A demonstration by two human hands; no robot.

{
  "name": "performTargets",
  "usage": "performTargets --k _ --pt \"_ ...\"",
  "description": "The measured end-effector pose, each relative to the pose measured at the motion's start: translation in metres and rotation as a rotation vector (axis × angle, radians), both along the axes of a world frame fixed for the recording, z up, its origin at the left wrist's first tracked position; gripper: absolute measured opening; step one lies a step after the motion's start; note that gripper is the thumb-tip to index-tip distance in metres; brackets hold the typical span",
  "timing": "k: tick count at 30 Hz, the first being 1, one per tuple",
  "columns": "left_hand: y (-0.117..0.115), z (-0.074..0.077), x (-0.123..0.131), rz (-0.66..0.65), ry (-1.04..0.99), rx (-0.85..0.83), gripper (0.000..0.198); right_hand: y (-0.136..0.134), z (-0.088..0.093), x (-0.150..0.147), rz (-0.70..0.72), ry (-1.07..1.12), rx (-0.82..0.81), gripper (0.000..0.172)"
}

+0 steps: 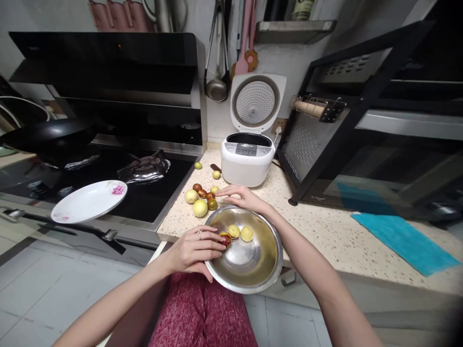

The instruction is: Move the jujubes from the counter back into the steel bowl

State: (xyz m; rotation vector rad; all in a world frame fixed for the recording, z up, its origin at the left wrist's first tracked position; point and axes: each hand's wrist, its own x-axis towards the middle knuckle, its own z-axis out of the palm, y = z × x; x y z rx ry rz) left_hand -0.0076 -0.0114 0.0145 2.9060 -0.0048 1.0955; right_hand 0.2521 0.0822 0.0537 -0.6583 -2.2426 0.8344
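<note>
A shiny metal bowl (249, 279) is tilted at the counter's front edge above my lap. My left hand (195, 248) grips its left rim, thumb outside and fingers reaching in. Those fingertips touch a red-brown jujube (226, 239) inside the bowl. Two yellow-green jujubes (247, 233) lie beside it. My right hand (242, 197) passes behind the bowl's far rim, its fingers stretched out toward a small pile on the counter. Its fingertips are near the brown jujubes (210, 195). Larger pale-green jujubes (200, 207) sit at the pile's front.
A white rice cooker (247, 166) stands behind with its lid up. To the left, a flowered white plate (88, 202) overhangs the front of the gas stove (152, 202). On the right are a black rack (325, 144) and a teal cloth (405, 241).
</note>
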Motion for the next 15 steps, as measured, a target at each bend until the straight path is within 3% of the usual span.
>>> performTargets --k 8,15 --pt "0.008 -0.016 -0.010 -0.020 -0.147 0.112 0.061 -0.003 -0.001 -0.019 0.004 -0.022 -0.011 0.027" --pt "0.013 -0.019 -0.020 -0.026 -0.235 0.187 0.071 0.000 -0.008 -0.031 -0.033 -0.067 -0.052 0.028"
